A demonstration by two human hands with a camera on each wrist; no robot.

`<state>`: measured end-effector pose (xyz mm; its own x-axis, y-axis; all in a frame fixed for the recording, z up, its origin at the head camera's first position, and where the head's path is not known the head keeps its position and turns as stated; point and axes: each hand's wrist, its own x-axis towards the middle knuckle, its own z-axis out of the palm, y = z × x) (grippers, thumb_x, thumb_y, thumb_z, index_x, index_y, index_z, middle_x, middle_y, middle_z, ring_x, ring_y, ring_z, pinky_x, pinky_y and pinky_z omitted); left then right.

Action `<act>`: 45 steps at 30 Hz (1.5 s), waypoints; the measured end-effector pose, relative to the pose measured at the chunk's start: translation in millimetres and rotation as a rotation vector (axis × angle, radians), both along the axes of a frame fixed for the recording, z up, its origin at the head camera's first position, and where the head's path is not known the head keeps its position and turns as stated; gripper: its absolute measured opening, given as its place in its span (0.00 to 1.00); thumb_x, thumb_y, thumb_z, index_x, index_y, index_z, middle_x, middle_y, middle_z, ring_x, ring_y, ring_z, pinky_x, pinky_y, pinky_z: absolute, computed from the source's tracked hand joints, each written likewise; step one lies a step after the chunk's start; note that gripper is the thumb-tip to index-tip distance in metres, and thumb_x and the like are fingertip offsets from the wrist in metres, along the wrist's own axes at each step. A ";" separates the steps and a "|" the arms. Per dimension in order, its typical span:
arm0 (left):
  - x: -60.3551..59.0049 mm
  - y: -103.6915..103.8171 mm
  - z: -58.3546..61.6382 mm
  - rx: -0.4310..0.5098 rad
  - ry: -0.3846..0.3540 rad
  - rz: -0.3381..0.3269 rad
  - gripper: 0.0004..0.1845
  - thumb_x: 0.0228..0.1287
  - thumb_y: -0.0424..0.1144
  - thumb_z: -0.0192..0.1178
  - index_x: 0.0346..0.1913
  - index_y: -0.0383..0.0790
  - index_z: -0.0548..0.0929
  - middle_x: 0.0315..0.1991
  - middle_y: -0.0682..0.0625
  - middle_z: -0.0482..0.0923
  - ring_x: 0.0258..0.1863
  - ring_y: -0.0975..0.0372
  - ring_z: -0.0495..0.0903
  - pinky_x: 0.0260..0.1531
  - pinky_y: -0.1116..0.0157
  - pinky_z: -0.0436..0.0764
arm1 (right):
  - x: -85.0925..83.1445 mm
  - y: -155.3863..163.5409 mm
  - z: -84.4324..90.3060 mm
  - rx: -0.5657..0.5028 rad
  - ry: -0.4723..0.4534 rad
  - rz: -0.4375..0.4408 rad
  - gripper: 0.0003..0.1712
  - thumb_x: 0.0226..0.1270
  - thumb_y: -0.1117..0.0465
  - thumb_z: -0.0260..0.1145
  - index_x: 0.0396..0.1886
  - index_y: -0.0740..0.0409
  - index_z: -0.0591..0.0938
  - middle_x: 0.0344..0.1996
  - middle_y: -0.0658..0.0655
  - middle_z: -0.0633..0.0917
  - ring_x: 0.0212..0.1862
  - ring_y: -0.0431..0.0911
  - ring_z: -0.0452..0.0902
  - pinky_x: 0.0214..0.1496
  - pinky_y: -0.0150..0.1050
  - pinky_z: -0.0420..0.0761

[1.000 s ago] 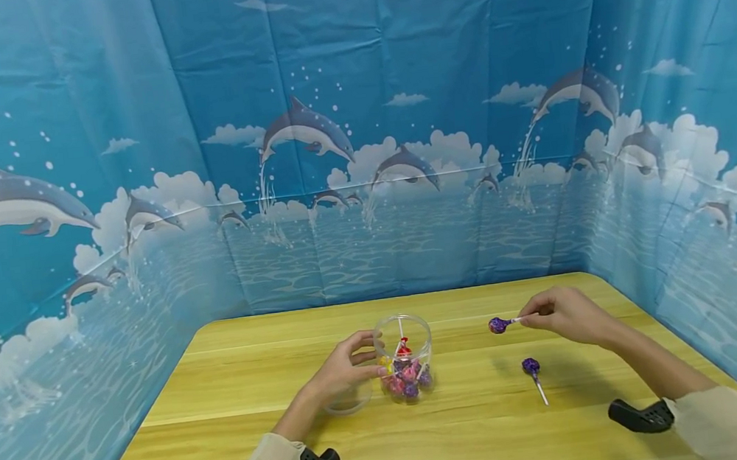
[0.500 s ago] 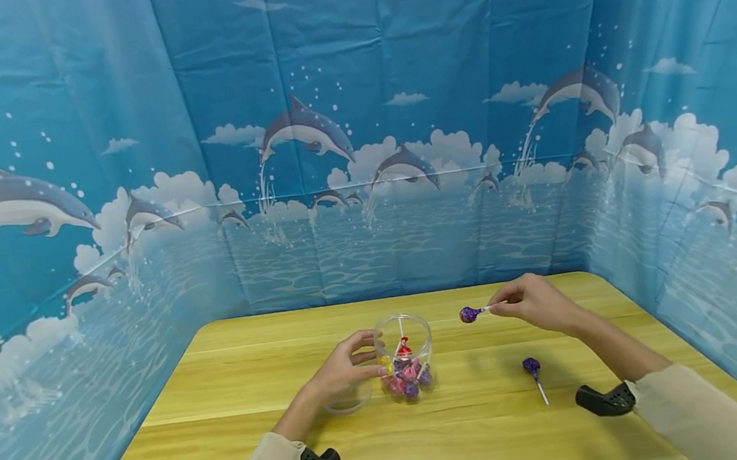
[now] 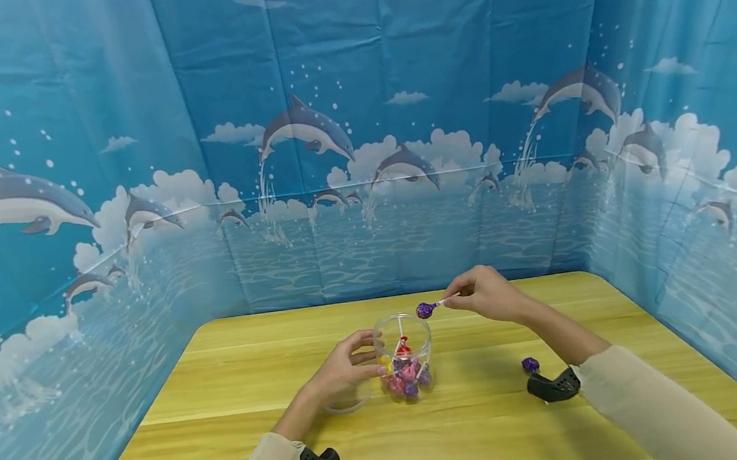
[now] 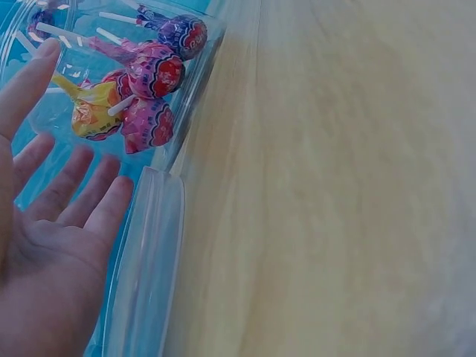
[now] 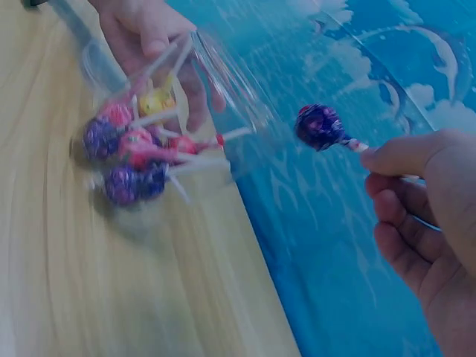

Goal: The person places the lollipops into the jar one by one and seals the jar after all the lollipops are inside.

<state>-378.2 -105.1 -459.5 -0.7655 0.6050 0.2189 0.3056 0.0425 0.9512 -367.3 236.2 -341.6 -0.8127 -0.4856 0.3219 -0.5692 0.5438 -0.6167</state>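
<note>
Pinching a lollipop (image 3: 425, 310) by its stick, the right hand (image 3: 486, 295) hovers at the jar (image 3: 404, 357) rim, mid-table. Left hand (image 3: 344, 371) cups the jar, fingers relaxed. 1 lollipop (image 3: 530, 365) lies toward the table's right edge.

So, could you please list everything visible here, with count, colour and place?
Jar: one, clear plastic, open, upright mid-table.
Lollipops in jar: several, pink, purple, yellow, red; at its bottom.
Held lollipop: one, purple, above the jar's rim.
Loose lollipop: one, purple, on the table, partly hidden by the right wrist.
Lid: one, clear, left of jar.
Table: one, light wood.
Backdrop: blue, dolphin print, three sides.
Left hand: against the jar's side, fingers straight.
Right hand: pinches the held lollipop's stick.
</note>
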 end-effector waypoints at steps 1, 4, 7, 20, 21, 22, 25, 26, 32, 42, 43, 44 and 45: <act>-0.3 0.0 -0.1 0.001 0.000 -0.001 0.34 0.72 0.32 0.67 0.76 0.36 0.67 0.70 0.28 0.64 0.69 0.40 0.70 0.61 0.55 0.80 | -1.2 -4.7 0.8 0.020 0.012 0.017 0.07 0.74 0.61 0.70 0.42 0.58 0.92 0.35 0.51 0.89 0.33 0.45 0.84 0.35 0.44 0.83; -1.2 -0.1 -0.9 0.002 -0.001 0.001 0.33 0.72 0.32 0.67 0.76 0.36 0.67 0.70 0.28 0.64 0.69 0.40 0.70 0.61 0.55 0.80 | -4.4 -19.3 3.2 0.083 0.042 0.068 0.06 0.73 0.62 0.70 0.40 0.56 0.92 0.34 0.48 0.89 0.34 0.45 0.85 0.35 0.40 0.84; -1.4 -0.1 -1.1 0.000 -0.008 0.001 0.33 0.71 0.32 0.67 0.76 0.36 0.67 0.70 0.28 0.64 0.69 0.41 0.70 0.61 0.55 0.80 | -8.1 -34.3 5.0 0.132 0.074 0.127 0.05 0.73 0.64 0.70 0.38 0.56 0.92 0.34 0.49 0.89 0.35 0.45 0.86 0.37 0.38 0.85; -1.0 -1.1 -0.9 -0.021 -0.010 0.040 0.35 0.72 0.35 0.68 0.77 0.35 0.66 0.69 0.37 0.69 0.68 0.41 0.71 0.62 0.53 0.79 | -16.2 -92.8 7.3 0.368 0.218 0.261 0.05 0.70 0.69 0.71 0.35 0.60 0.92 0.31 0.49 0.89 0.34 0.38 0.85 0.39 0.33 0.85; -0.9 -1.3 -0.6 -0.025 -0.011 0.042 0.35 0.72 0.35 0.68 0.77 0.35 0.66 0.70 0.37 0.69 0.69 0.41 0.71 0.62 0.53 0.79 | -16.4 -95.7 6.8 0.387 0.220 0.263 0.05 0.70 0.69 0.71 0.35 0.60 0.92 0.31 0.49 0.89 0.34 0.38 0.85 0.39 0.33 0.85; -0.6 -1.3 -0.3 -0.027 -0.011 0.043 0.35 0.72 0.35 0.68 0.77 0.35 0.66 0.70 0.37 0.69 0.69 0.41 0.71 0.62 0.53 0.79 | -16.8 -98.4 5.8 0.406 0.221 0.264 0.05 0.70 0.69 0.71 0.36 0.60 0.92 0.31 0.49 0.89 0.34 0.38 0.84 0.39 0.34 0.85; 0.6 -1.4 1.0 -0.036 -0.017 0.045 0.35 0.72 0.35 0.68 0.77 0.38 0.66 0.70 0.38 0.68 0.69 0.42 0.71 0.62 0.53 0.79 | -18.4 -104.2 2.2 0.458 0.220 0.254 0.06 0.70 0.69 0.70 0.36 0.59 0.92 0.32 0.48 0.89 0.34 0.39 0.84 0.39 0.35 0.85; 0.9 -1.3 1.3 -0.037 -0.020 0.046 0.34 0.72 0.35 0.68 0.77 0.39 0.67 0.70 0.38 0.68 0.69 0.42 0.71 0.62 0.53 0.79 | -18.7 -105.6 0.9 0.470 0.220 0.247 0.06 0.70 0.69 0.70 0.36 0.59 0.92 0.32 0.49 0.89 0.34 0.39 0.84 0.39 0.35 0.85; 0.9 -1.0 2.2 -0.026 -0.029 0.041 0.34 0.72 0.36 0.68 0.76 0.39 0.67 0.70 0.37 0.68 0.69 0.42 0.71 0.61 0.53 0.79 | -18.2 -108.8 -3.9 0.512 0.257 0.219 0.04 0.69 0.68 0.73 0.39 0.58 0.92 0.35 0.51 0.90 0.37 0.42 0.86 0.41 0.35 0.85; 0.6 -0.4 1.8 -0.032 -0.015 0.039 0.34 0.72 0.34 0.67 0.76 0.38 0.67 0.69 0.38 0.69 0.69 0.42 0.71 0.61 0.54 0.80 | -15.8 -96.7 -0.5 0.471 0.304 0.227 0.08 0.66 0.66 0.76 0.44 0.59 0.91 0.36 0.51 0.88 0.38 0.45 0.83 0.40 0.37 0.83; 0.5 -0.3 1.8 -0.031 -0.014 0.038 0.34 0.72 0.34 0.68 0.76 0.38 0.67 0.69 0.38 0.70 0.69 0.42 0.71 0.61 0.54 0.80 | -15.7 -94.5 0.2 0.463 0.303 0.226 0.08 0.66 0.66 0.76 0.44 0.60 0.91 0.36 0.51 0.88 0.38 0.45 0.83 0.40 0.37 0.83; 0.3 -0.2 1.8 -0.031 -0.013 0.039 0.34 0.72 0.34 0.68 0.76 0.37 0.67 0.69 0.38 0.70 0.69 0.42 0.71 0.61 0.54 0.80 | -15.5 -92.4 1.0 0.456 0.304 0.228 0.08 0.66 0.66 0.76 0.45 0.60 0.91 0.36 0.51 0.88 0.38 0.45 0.83 0.40 0.37 0.83; 0.3 0.0 2.0 -0.030 -0.011 0.039 0.34 0.71 0.34 0.68 0.76 0.37 0.67 0.68 0.37 0.70 0.69 0.42 0.71 0.61 0.54 0.80 | -14.6 -90.2 2.2 0.451 0.304 0.229 0.09 0.66 0.66 0.76 0.45 0.61 0.91 0.36 0.52 0.89 0.38 0.44 0.83 0.40 0.37 0.83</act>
<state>-377.9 -105.1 -457.5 -0.7910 0.5808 0.1924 0.2925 0.0827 0.9527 -381.9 146.0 -339.4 -0.5747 -0.7808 0.2452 -0.8180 0.5568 -0.1443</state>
